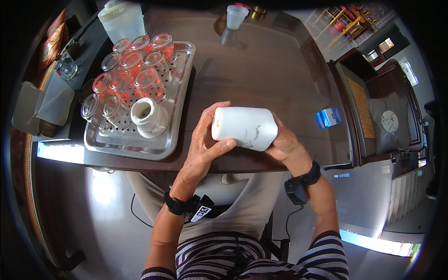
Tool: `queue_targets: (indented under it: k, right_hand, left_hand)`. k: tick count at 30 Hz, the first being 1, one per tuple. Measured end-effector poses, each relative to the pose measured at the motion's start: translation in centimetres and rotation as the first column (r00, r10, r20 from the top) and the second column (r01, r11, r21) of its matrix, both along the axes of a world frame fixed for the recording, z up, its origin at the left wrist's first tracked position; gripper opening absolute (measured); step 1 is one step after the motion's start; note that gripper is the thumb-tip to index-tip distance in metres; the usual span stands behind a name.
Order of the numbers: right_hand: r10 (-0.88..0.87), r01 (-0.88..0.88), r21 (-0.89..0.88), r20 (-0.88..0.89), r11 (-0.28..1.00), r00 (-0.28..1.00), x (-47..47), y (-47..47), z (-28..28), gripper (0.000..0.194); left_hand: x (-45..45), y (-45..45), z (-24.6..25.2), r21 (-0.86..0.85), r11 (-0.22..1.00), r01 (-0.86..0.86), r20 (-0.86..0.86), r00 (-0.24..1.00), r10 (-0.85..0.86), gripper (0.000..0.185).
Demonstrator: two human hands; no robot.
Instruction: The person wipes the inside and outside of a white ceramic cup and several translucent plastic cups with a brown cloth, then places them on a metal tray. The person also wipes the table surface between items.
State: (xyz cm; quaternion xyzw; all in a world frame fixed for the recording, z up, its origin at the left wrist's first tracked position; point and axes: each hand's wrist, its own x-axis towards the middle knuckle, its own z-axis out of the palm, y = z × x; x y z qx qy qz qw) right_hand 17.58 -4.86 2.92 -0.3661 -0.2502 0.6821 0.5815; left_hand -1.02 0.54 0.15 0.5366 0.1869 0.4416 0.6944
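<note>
Between my two hands a white ceramic jar with grey ink-like marks [245,128] lies on its side, held over the front edge of the dark wooden table. My left hand [206,140] grips its narrower left end, thumb in front and fingers behind. At the wider right end, my right hand [285,140] holds the jar, its fingers mostly hidden behind it. To the left, a similar white ceramic jar [154,120] stands with its round opening up on a perforated metal tray [168,152], beside several glass cups [148,82], many with red patterns.
A lidded plastic pitcher [122,24] stands behind the tray. A translucent plastic cup [237,17] is at the table's far side, a small blue and white box [329,117] at the right. A wooden chair with a grey cushion [388,122] stands beyond the table's right edge.
</note>
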Motion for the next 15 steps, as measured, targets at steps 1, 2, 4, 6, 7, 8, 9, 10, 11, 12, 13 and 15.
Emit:
queue_targets:
  k: [1,2,4,6,7,8,9,10,11,12,13,15]
  right_hand:
    - [0.035,-0.035,0.005,-0.083,0.999,0.996,0.0,-0.1,-0.2,0.033]
    - [0.052,-0.053,-0.008,-0.121,0.999,0.991,-0.1,-0.1,-0.4,0.033]
    - [0.105,-0.103,0.018,-0.114,0.994,0.988,-0.3,-0.2,-0.5,0.035]
    - [0.137,-0.133,0.071,-0.052,0.989,0.989,-0.4,-0.2,-0.4,0.035]
    - [0.145,-0.144,0.098,-0.002,0.985,0.989,-0.4,-0.3,-0.3,0.036]
    - [0.141,-0.152,0.131,0.085,0.980,0.986,-0.5,-0.4,-0.2,0.035]
    - [0.127,-0.158,0.163,0.187,0.974,0.974,-0.6,-0.5,-0.1,0.034]
    - [0.107,-0.167,0.193,0.286,0.967,0.952,-0.7,-0.7,0.0,0.033]
    - [0.056,-0.196,0.236,0.493,0.952,0.868,-0.7,-0.8,0.0,0.033]
    - [-0.008,-0.235,0.270,0.672,0.934,0.740,-0.9,-1.0,0.0,0.033]
    - [-0.098,-0.268,0.306,0.805,0.914,0.585,-0.9,-1.1,0.1,0.032]
    - [-0.200,-0.296,0.380,0.846,0.876,0.494,-1.1,-1.2,0.0,0.032]
  left_hand:
    - [0.1,-0.1,0.0,-0.029,1.000,0.002,0.034,0.999,-0.001,0.074]
    - [0.2,-0.2,0.0,-0.058,0.998,0.007,0.067,0.998,-0.003,0.074]
    - [0.1,-0.2,0.0,-0.073,0.997,0.015,0.087,0.996,-0.009,0.073]
    - [-0.3,-0.1,-0.1,-0.055,0.998,0.016,0.067,0.998,-0.013,0.071]
    - [-0.3,-0.1,-0.2,-0.057,0.998,0.027,0.066,0.998,-0.023,0.070]
    - [-0.4,0.0,-0.2,-0.067,0.997,0.036,0.073,0.997,-0.031,0.069]
    - [-0.3,0.0,-0.4,-0.083,0.995,0.049,0.079,0.996,-0.042,0.068]
    - [-0.3,-0.1,-0.5,-0.114,0.992,0.052,0.083,0.996,-0.043,0.068]
    - [-0.3,-0.1,-0.6,-0.150,0.987,0.057,0.085,0.995,-0.045,0.067]
    - [-0.3,-0.2,-0.6,-0.185,0.981,0.061,0.088,0.995,-0.046,0.066]
    - [-0.4,-0.3,-0.7,-0.206,0.977,0.060,0.079,0.996,-0.045,0.066]
    - [-0.5,-0.3,-0.8,-0.246,0.968,0.053,0.061,0.997,-0.039,0.064]
